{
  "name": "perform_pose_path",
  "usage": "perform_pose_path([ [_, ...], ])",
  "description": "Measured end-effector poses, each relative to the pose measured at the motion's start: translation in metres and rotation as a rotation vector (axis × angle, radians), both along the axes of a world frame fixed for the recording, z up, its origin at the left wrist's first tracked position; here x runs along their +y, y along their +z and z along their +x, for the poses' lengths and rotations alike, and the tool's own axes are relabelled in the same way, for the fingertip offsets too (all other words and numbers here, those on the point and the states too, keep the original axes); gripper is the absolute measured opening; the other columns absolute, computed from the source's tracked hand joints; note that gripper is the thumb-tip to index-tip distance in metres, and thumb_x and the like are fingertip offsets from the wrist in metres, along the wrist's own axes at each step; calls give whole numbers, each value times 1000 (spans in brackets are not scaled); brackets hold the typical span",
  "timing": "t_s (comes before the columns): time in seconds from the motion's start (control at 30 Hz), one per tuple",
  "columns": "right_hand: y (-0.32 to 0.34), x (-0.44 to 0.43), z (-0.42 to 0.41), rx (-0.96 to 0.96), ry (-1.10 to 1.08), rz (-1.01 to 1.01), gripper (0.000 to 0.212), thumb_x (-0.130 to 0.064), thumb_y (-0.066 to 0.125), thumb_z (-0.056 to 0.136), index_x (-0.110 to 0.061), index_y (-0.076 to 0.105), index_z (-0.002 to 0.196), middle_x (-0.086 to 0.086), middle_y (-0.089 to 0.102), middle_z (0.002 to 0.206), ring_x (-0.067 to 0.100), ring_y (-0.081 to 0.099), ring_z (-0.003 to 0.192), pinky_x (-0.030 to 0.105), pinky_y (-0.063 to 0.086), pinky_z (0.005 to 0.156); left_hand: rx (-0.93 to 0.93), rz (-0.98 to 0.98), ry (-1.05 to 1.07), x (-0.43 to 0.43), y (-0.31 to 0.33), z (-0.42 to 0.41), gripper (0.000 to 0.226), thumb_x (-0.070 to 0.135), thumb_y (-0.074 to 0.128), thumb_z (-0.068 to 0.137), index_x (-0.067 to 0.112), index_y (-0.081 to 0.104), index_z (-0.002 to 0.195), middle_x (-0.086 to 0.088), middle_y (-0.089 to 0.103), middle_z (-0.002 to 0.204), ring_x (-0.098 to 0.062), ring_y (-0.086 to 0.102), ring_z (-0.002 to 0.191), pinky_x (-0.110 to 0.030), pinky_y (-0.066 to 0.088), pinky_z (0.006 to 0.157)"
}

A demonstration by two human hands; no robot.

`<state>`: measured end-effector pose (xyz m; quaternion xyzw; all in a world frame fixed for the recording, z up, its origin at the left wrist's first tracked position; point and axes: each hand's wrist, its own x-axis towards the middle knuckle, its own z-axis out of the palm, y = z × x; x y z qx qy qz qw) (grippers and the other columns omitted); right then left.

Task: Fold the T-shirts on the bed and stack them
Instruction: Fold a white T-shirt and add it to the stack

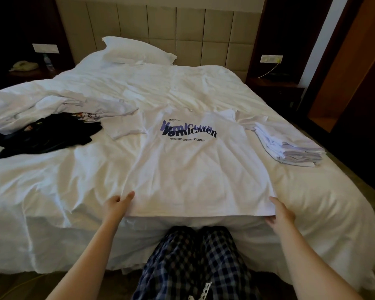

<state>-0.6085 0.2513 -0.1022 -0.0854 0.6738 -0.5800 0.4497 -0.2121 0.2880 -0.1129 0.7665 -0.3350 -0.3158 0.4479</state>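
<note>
Shirt spread flat, both hem corners pinched, looks set for the first fold

The white cotton T-shirt with the dark blue "Vernichten" print [193, 165] lies face up mid-frame on the rumpled white bed [52, 191], hem at the near edge, so it's easy to reach. Left hand [117, 205], lower left, pinches one hem corner, thumb on top and fingers tucked under. Right hand [279, 213], lower right, has its fingers curled round the other corner. My guess is that's to keep the cloth taut and square. The stack of folded white T-shirts [290, 148] sits centre right, just beside the sleeve, handy for stacking. The heap of black garments [43, 135] and a crumpled white printed shirt [95, 111] wait centre left.
</note>
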Motion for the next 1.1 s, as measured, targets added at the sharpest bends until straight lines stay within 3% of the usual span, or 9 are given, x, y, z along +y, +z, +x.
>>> perform_pose_path([
  [0.1, -1, 0, 4, 146, -85, -64, 10, -10, 59, 87, 0, 60, 86, 13, 56, 96, 26, 54, 88, 42, 48, 84, 111, -114, 101, 2, 5, -3, 23, 19, 60, 91, -2, 53, 85, -16, 52, 74, -28, 53, 72, -35, 46, 63],
  [0.2, -1, 2, 9, 252, -163, -43, 26, -15, 56, 86, 4, 64, 102, 20, 63, 98, 35, 61, 93, 47, 52, 88, 204, -131, 181, 8, 4, -4, 18, 14, 57, 92, -2, 49, 96, -14, 51, 75, -24, 51, 60, -23, 48, 41],
  [0.37, -3, 2, 0, 111, -95, 109, 18, -10, 57, 90, 0, 59, 105, 20, 58, 106, 29, 58, 70, 40, 52, 82, 148, -31, 138, 10, -4, -5, 22, 18, 58, 92, -4, 53, 93, -13, 53, 71, -22, 52, 55, -27, 46, 45],
  [0.43, -2, 3, 1, 225, -115, 117, 26, -12, 56, 90, 5, 62, 108, 24, 61, 114, 39, 62, 91, 46, 51, 89, 106, -72, 164, 9, -3, -5, 19, 15, 57, 92, -3, 52, 91, -15, 54, 74, -22, 51, 55, -27, 42, 44],
  [0.6, 3, 8, 8, 424, -95, 286, 36, -5, 57, 88, 11, 53, 120, 28, 56, 123, 44, 55, 113, 47, 46, 91, 10, -16, 154, 10, -11, -5, 23, 21, 60, 90, -1, 55, 93, -15, 59, 78, -35, 60, 79, -33, 42, 67],
  [0.7, 8, 4, 11, 479, -92, 347, 46, 2, 59, 83, 6, 44, 126, 30, 47, 132, 47, 49, 119, 52, 43, 95, -109, 24, 133, 9, -7, -5, 34, 16, 65, 84, -2, 52, 111, -17, 57, 104, -36, 55, 101, -38, 40, 80],
  [0.83, 14, -7, 24, 614, -6, 226, 36, 5, 54, 82, 1, 53, 119, 26, 43, 133, 46, 48, 116, 48, 42, 95, -304, 63, 127, 4, 5, -8, 46, 10, 66, 79, 5, 46, 120, -22, 43, 127, -39, 42, 116, -43, 34, 96],
  [0.93, 20, -18, 36, 677, 50, 158, 33, 3, 53, 83, -2, 57, 115, 25, 46, 130, 43, 48, 116, 44, 42, 94, -392, 90, 110, -3, 15, -10, 44, 10, 62, 80, 8, 47, 121, -21, 42, 128, -39, 40, 117, -43, 32, 98],
  [1.1, 34, -42, 61, 698, 211, 74, 29, 4, 49, 83, -1, 60, 110, 20, 57, 119, 39, 55, 107, 33, 42, 78, -311, 52, 87, -27, 32, 1, 41, 13, 58, 84, 11, 46, 123, -16, 45, 130, -36, 43, 118, -42, 35, 97],
])
